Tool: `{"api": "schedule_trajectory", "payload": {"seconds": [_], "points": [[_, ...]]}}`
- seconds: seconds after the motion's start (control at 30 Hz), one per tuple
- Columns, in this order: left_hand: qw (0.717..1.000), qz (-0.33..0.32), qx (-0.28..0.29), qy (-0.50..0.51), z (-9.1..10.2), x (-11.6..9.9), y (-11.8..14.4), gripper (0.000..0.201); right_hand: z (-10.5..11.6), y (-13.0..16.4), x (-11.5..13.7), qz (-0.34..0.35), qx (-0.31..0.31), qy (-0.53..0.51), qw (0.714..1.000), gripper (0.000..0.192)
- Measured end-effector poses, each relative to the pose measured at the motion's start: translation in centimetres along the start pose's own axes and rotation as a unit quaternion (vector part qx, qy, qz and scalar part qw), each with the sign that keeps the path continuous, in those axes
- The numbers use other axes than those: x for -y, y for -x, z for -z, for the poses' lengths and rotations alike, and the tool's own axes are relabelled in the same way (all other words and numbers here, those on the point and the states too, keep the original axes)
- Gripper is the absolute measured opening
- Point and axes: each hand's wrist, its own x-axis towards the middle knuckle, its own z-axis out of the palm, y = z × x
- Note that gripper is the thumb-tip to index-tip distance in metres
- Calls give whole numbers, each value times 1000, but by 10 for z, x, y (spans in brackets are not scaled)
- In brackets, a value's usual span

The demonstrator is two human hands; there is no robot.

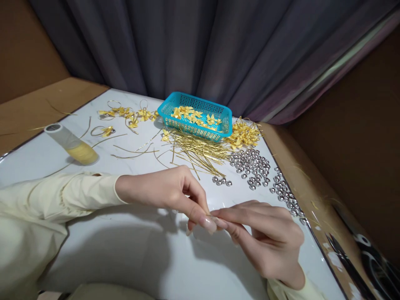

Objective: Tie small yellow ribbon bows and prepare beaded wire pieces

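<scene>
My left hand and my right hand meet over the front of the white table, fingertips touching. Both pinch at the same spot, thumbs against forefingers. Whatever lies between the fingertips is too small and covered to make out. Beyond the hands is a loose bundle of gold cords. A few silver beads lie just past my fingers, and a larger spread of silver beads is off to the right.
A turquoise basket holds yellow ribbon flowers. More yellow flowers are heaped right of it, and looped flowers lie left. A clear cylinder with yellow contents rests at left. Dark-handled tools lie by the right edge.
</scene>
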Motion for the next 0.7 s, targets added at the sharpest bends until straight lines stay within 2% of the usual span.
{"api": "schedule_trajectory", "payload": {"seconds": [0.27,0.47,0.7], "points": [[998,-15,-22,-49,-3,-3,1,16,1,0,1,-7,-10,2,1000,21],[994,-53,-37,-92,-3,-3,1,13,2,1,1,-12,-23,6,1000,23],[992,-65,-48,-97,-2,-1,1,15,2,1,0,-8,-27,9,1000,21]]}}
